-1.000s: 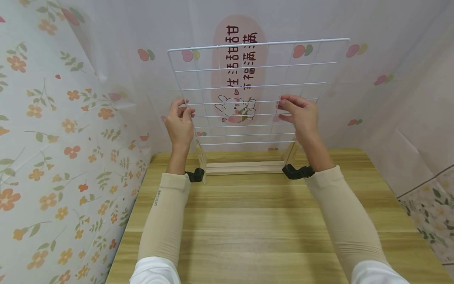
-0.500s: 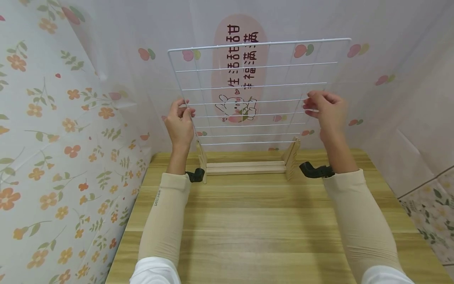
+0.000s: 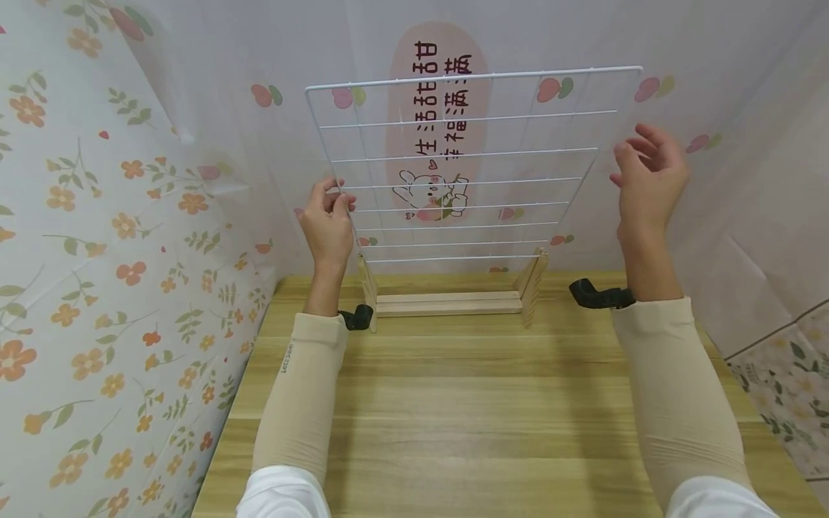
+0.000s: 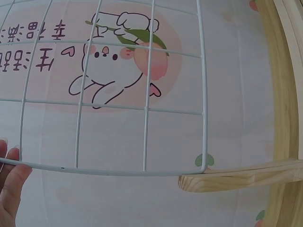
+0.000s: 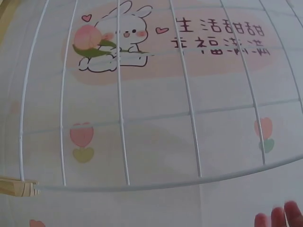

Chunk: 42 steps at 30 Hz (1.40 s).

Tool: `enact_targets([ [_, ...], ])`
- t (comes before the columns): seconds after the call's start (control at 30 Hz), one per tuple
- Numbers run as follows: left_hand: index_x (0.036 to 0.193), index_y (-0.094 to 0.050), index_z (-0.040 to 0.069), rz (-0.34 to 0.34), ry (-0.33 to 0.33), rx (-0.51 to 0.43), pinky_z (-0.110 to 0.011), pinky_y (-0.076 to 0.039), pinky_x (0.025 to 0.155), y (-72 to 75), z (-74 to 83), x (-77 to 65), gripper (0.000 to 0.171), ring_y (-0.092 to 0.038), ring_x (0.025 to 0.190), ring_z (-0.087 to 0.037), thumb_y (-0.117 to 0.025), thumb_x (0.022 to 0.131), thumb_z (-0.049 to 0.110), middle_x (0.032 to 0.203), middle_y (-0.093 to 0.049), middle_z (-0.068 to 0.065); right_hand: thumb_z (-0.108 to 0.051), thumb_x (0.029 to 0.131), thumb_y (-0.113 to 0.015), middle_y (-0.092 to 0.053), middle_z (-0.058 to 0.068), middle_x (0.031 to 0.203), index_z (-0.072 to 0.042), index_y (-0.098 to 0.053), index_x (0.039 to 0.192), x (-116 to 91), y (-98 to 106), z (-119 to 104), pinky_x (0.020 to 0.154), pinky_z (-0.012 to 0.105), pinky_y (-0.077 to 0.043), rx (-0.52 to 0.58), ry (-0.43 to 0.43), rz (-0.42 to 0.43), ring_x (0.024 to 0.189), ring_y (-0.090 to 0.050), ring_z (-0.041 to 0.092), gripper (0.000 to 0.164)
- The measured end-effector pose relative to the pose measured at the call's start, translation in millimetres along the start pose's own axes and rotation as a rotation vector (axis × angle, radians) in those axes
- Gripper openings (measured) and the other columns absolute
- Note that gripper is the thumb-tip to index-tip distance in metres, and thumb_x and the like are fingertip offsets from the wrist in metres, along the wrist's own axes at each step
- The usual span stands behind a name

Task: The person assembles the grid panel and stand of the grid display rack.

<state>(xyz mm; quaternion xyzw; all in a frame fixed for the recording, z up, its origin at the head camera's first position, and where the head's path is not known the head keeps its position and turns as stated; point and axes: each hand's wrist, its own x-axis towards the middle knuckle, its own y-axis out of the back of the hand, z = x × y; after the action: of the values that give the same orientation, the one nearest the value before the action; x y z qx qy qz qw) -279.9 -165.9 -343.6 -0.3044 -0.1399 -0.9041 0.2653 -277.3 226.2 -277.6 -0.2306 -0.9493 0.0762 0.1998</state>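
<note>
A white wire grid panel (image 3: pixel 474 77) leans up and back, its lower corners at the tops of a wooden stand's two side posts (image 3: pixel 533 288). My left hand (image 3: pixel 329 226) pinches the grid's left side wire partway up. In the left wrist view, thumb (image 4: pixel 16 182) and fingers meet at that wire, and the grid's lower corner meets the end of a wooden post (image 4: pixel 236 178). My right hand (image 3: pixel 650 180) is off the grid, just right of its right side, fingers loosely curled around nothing. The right wrist view shows fingertips (image 5: pixel 278 217) apart from the wire edge.
The stand's wooden crossbar (image 3: pixel 448 303) lies low between the posts, toward the back of the wood-grain table (image 3: pixel 440 410). Close behind the grid hangs a printed backdrop (image 3: pixel 285 155). A floral curtain (image 3: pixel 116 288) borders the left. Black wrist-worn devices (image 3: pixel 599 295) jut inward.
My right hand has moved from over the grid out to the right and up, past its right edge. The left hand and the grid have stayed in place.
</note>
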Motion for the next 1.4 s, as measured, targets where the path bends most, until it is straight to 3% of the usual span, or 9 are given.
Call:
enact_targets([
  [0.1,0.108,-0.066,0.000,-0.003,0.001,-0.002,-0.036,-0.031,0.114,-0.9,-0.3,-0.3,0.016,-0.070,0.074,-0.026,-0.058,0.094,0.000,0.083,-0.073,-0.017,-0.016,0.086,-0.074,-0.064,0.002,0.106,-0.012,-0.068,0.117,3.0,-1.9,1.7,0.073,0.016,-0.054,0.040,-0.018,-0.057,0.096,-0.061,0.013,0.032],
  [0.2,0.108,-0.066,0.001,-0.009,-0.001,-0.009,-0.046,0.002,0.120,-1.6,-0.4,-0.5,0.016,-0.071,0.074,-0.026,-0.057,0.094,-0.001,0.083,-0.073,-0.017,-0.015,0.086,-0.074,-0.065,0.004,0.106,-0.010,-0.069,0.114,4.1,-4.2,3.1,0.074,0.018,-0.055,0.054,-0.028,-0.104,0.095,-0.062,0.014,0.029],
  [0.3,0.107,-0.066,0.001,-0.006,0.002,-0.009,-0.039,-0.027,0.116,-1.8,-0.8,0.3,0.016,-0.070,0.073,-0.028,-0.057,0.094,-0.001,0.083,-0.073,-0.018,-0.014,0.087,-0.073,-0.066,0.006,0.106,-0.008,-0.070,0.112,3.6,-6.8,4.7,0.077,0.020,-0.055,0.063,-0.015,-0.142,0.094,-0.063,0.015,0.026],
  [0.4,0.107,-0.066,-0.002,0.002,-0.004,-0.019,-0.024,-0.053,0.081,-1.7,-1.4,1.0,0.016,-0.070,0.072,-0.030,-0.056,0.094,-0.002,0.082,-0.073,-0.019,-0.012,0.087,-0.072,-0.066,0.008,0.102,-0.005,-0.071,0.108,2.8,-9.5,6.5,0.077,0.020,-0.055,0.069,0.010,-0.170,0.091,-0.064,0.017,0.022],
  [0.43,0.107,-0.066,-0.003,0.005,-0.008,-0.024,-0.020,-0.053,0.067,-1.7,-1.5,1.2,0.017,-0.070,0.072,-0.030,-0.056,0.093,-0.003,0.082,-0.073,-0.019,-0.012,0.087,-0.072,-0.066,0.008,0.101,-0.004,-0.071,0.107,2.7,-10.2,7.1,0.076,0.020,-0.055,0.069,0.015,-0.177,0.090,-0.064,0.018,0.021],
  [0.53,0.107,-0.066,-0.005,0.009,-0.023,-0.040,-0.014,-0.048,0.059,-2.1,-2.2,1.0,0.017,-0.069,0.071,-0.030,-0.057,0.093,-0.004,0.081,-0.072,-0.020,-0.012,0.086,-0.073,-0.065,0.006,0.095,-0.004,-0.072,0.104,2.9,-11.5,8.7,0.074,0.020,-0.055,0.071,0.015,-0.182,0.086,-0.065,0.018,0.020],
  [0.77,0.109,-0.066,-0.005,0.016,0.003,-0.014,-0.026,-0.052,0.076,-4.1,-2.2,-0.5,0.018,-0.070,0.073,-0.034,-0.058,0.093,-0.004,0.083,-0.072,-0.023,-0.011,0.084,-0.076,-0.066,0.006,0.093,-0.002,-0.072,0.101,3.1,-10.8,10.8,0.071,0.023,-0.056,0.101,-0.010,-0.181,0.081,-0.065,0.017,0.020],
  [1.07,0.108,-0.064,-0.011,0.018,0.015,-0.031,-0.008,-0.042,0.056,2.2,26.0,-8.2,0.018,-0.067,0.075,-0.044,-0.055,0.092,-0.010,0.085,-0.069,-0.030,-0.012,0.082,-0.077,-0.065,0.007,0.092,-0.002,-0.071,0.102,3.3,-13.4,11.7,0.072,0.024,-0.056,0.109,-0.019,-0.202,0.080,-0.066,0.017,0.023],
  [1.4,0.111,-0.064,-0.012,0.018,0.017,-0.034,-0.008,-0.039,0.054,0.2,17.7,-7.5,0.021,-0.066,0.074,-0.045,-0.054,0.092,-0.011,0.087,-0.069,-0.030,-0.015,0.081,-0.078,-0.065,0.006,0.093,-0.003,-0.072,0.103,4.8,-13.0,14.3,0.073,0.023,-0.056,0.085,-0.026,-0.204,0.080,-0.066,0.016,0.026],
])
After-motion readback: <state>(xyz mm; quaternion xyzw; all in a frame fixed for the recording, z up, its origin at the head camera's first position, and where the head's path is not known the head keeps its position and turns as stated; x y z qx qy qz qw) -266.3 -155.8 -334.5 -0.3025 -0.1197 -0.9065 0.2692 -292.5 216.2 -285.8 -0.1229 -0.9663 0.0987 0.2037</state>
